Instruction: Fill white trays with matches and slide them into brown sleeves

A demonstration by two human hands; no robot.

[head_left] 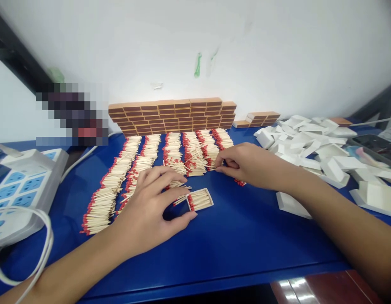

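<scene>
My left hand (147, 211) rests over the blue table with its thumb and index fingertip at the left end of a small white matchbox tray (202, 200), one on each side. Red-tipped matches lie side by side in that tray. Under and beyond my left fingers are loose matches (179, 184). My right hand (246, 164) has thumb and index finger pinched at the near end of a row of matches (209, 147); how many matches the fingertips hold is hidden. A few red match heads (240, 182) show below the right palm.
Several long rows of matches (102, 211) cover the left and middle. A wall of stacked matchboxes (173, 115) stands behind, with a few more boxes (262, 117) beside it. White empty trays (309, 143) heap up at right near a phone (377, 147). A power strip (27, 190) with cables sits left.
</scene>
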